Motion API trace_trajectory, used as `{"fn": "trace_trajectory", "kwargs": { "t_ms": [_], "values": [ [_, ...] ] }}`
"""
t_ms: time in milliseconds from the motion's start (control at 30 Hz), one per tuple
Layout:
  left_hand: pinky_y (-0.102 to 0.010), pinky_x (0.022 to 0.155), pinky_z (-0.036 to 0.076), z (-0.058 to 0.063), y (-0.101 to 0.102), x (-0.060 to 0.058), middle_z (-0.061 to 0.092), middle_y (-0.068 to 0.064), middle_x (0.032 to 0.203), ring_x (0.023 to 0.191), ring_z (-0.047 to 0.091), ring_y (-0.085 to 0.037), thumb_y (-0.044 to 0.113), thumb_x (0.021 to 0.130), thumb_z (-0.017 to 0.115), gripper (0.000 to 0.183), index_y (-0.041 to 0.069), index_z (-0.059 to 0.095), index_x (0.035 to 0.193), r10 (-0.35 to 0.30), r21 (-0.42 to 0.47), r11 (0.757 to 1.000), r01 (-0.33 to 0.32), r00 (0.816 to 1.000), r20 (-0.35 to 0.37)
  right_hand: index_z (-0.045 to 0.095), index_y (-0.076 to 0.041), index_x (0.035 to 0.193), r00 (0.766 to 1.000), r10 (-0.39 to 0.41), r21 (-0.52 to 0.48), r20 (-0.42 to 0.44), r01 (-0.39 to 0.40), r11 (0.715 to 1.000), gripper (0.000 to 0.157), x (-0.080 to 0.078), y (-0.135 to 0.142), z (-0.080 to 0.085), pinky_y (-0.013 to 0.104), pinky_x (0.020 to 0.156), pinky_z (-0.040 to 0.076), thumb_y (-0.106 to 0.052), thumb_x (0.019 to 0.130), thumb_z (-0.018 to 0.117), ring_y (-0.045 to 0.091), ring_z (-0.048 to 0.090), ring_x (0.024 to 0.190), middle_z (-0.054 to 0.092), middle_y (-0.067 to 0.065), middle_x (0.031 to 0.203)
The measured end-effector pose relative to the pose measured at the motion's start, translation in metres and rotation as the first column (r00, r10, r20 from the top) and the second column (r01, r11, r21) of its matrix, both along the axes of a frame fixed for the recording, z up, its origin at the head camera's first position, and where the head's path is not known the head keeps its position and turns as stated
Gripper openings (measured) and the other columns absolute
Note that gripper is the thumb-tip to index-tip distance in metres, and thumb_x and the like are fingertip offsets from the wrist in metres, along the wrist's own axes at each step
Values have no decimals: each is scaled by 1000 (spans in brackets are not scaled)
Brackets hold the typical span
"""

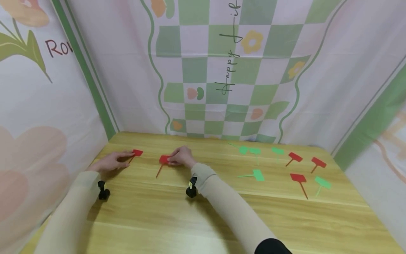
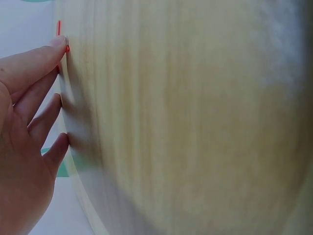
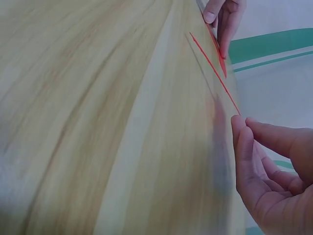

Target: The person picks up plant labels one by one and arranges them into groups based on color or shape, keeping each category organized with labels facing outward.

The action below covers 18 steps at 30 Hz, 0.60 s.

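In the head view my right hand (image 1: 182,156) pinches the head of a red T-shaped plant label (image 1: 164,159) between thumb and fingertips. Its thin stem slants toward the near side; the right wrist view shows that stem (image 3: 215,72) raised above the table, its shadow beside it. At the far left, my left hand (image 1: 111,161) rests its fairly straight fingertips on another red plant label (image 1: 137,152). In the left wrist view the left hand (image 2: 29,103) has its fingers spread, and only slivers of red show near the fingertips.
On the right of the wooden table (image 1: 142,218) lie several plant labels, among them a red label (image 1: 298,177), a green label (image 1: 258,175) and a green round-headed one (image 1: 243,150). Printed curtains (image 1: 127,70) hang behind the table and at both sides.
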<state>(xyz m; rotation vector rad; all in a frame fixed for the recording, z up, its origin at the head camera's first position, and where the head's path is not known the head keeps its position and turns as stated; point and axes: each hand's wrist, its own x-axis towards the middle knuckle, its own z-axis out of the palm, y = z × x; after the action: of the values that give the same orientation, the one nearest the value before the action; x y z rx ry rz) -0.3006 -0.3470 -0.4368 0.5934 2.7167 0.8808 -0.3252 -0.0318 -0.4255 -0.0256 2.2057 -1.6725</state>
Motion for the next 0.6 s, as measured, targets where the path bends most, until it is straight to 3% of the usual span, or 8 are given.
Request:
{"fn": "trace_trajectory", "kwargs": {
  "t_ms": [167,333,500,600],
  "values": [
    [-64,109,19,-1,-1,-1,28,-24,151,139,17,-50,21,93,60,54,0,42,140,-5,-7,1000,5,1000,-10,69,5,86,1000,-19,-29,17,19,999,14,-8,-10,-6,24,63,58,8,74,75,19,69,59,70,18,78],
    [-65,108,21,-3,-2,-4,28,-23,152,138,19,-49,23,94,60,55,1,43,141,-10,-19,1000,10,1000,-18,66,11,98,998,-57,-34,14,57,998,20,4,-17,4,24,67,58,10,78,70,11,62,51,69,21,86],
    [-64,108,22,-5,-3,-4,29,-23,152,138,19,-49,23,94,60,54,2,42,141,-17,-19,1000,16,1000,-22,67,11,95,996,-89,-50,-7,88,995,19,2,-25,-3,17,54,54,11,76,71,9,58,47,68,18,78],
    [-64,108,23,-5,-3,-4,29,-23,151,138,20,-49,23,94,60,54,2,43,141,-15,-21,1000,15,999,-29,67,10,93,994,-107,-40,-11,107,993,18,1,-29,-5,16,52,53,11,76,71,9,58,47,69,20,81]
  ]
}}
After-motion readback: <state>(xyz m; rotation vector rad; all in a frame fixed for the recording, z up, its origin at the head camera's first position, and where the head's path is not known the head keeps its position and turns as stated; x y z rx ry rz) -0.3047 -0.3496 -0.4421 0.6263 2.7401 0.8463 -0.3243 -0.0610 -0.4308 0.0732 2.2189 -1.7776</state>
